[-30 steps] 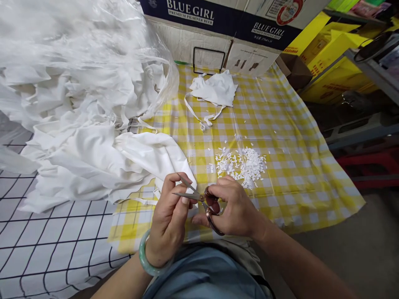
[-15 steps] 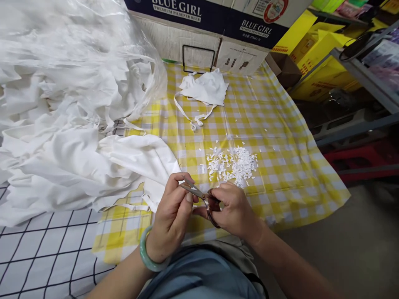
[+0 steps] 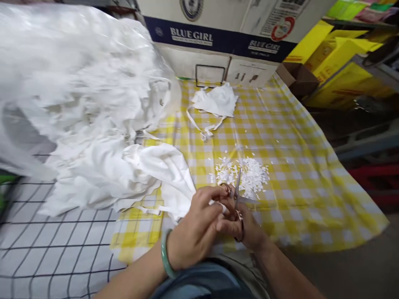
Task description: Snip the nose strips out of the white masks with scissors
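My left hand [image 3: 199,220], with a green bangle at the wrist, has its fingers closed on a thin white strap [image 3: 222,206]. A white garment [image 3: 168,166] spreads from beside this hand toward the left. My right hand [image 3: 251,228] is against the left fingertips, holding scissors [image 3: 237,193] with reddish-brown handles. The scissor blades are spread, one pointing away from me and the other to the right. Just beyond the hands lies a heap of small white snippets [image 3: 254,176]. Overlapping fingers hide part of the strap and the scissor handles.
A large clear plastic bag [image 3: 93,54] of white garments fills the left. Another strapped white garment [image 3: 215,101] lies at the back, before a black wire stand [image 3: 210,66] and a beer carton [image 3: 224,33]. A yellow checked cloth [image 3: 289,158] covers the table.
Both hands have come together, the left moving right onto the right hand. The scissors have swung from pointing left to pointing away and right. The view has shifted a little.
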{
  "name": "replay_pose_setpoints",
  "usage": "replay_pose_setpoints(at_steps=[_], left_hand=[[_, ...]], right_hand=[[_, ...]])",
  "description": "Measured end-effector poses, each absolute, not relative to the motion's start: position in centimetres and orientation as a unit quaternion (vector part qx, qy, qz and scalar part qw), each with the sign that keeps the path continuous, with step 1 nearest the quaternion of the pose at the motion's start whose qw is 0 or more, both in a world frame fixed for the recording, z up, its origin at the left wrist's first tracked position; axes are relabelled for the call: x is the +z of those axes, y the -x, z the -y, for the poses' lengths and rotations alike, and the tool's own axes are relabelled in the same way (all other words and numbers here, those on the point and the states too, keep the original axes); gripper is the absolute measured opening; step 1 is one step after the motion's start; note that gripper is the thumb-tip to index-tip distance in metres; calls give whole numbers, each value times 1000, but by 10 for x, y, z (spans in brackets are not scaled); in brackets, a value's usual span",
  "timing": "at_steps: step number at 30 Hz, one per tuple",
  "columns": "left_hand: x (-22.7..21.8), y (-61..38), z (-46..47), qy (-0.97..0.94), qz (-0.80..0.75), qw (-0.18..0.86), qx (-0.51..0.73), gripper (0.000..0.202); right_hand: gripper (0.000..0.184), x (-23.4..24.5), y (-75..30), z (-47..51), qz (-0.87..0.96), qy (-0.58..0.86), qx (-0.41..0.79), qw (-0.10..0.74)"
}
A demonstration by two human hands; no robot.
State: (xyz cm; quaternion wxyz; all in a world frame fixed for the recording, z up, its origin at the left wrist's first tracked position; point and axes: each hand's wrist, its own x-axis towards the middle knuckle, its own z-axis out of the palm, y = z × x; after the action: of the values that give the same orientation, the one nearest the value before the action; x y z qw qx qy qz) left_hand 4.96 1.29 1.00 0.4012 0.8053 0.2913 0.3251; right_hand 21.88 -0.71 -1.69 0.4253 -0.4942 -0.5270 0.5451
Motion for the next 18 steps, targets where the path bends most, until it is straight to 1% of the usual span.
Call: replay_pose_setpoints(at_steps=[2,3,5,6,7,8,9,11,14,15,18], left_hand=[[22,-32,2,-862,-290,331,250,25],[26,-20,9,-880,-287,309,219,28],[31,9,15,-885,-302,300,188,26],[32,25,12,-880,-315,295,199,20],[31,40,3,-864,-364,281,206,13],[29,54,-11,-848,-411,236,238,15],[26,67,-28,-830,-457,179,266,19],[21,84,-68,-791,-542,78,273,18],[16,96,-114,-800,-543,73,245,17],[16,97,-124,-810,-530,80,239,19],[28,100,-135,-832,-493,94,237,17]], right_hand=[[45,-16,-218,3,520,445,594,423],[42,-17,-219,0,522,448,591,422],[36,-20,-220,-8,541,515,511,425],[34,-21,-218,-12,552,550,462,424],[34,-21,-213,-18,560,572,424,424],[35,-20,-205,-23,564,579,402,429],[36,-19,-192,-29,565,575,396,439],[41,-16,-157,-40,568,555,416,443],[49,-19,-100,-58,569,551,447,416],[46,-22,-87,-65,571,548,452,411],[28,-30,-70,-88,572,529,468,417]])
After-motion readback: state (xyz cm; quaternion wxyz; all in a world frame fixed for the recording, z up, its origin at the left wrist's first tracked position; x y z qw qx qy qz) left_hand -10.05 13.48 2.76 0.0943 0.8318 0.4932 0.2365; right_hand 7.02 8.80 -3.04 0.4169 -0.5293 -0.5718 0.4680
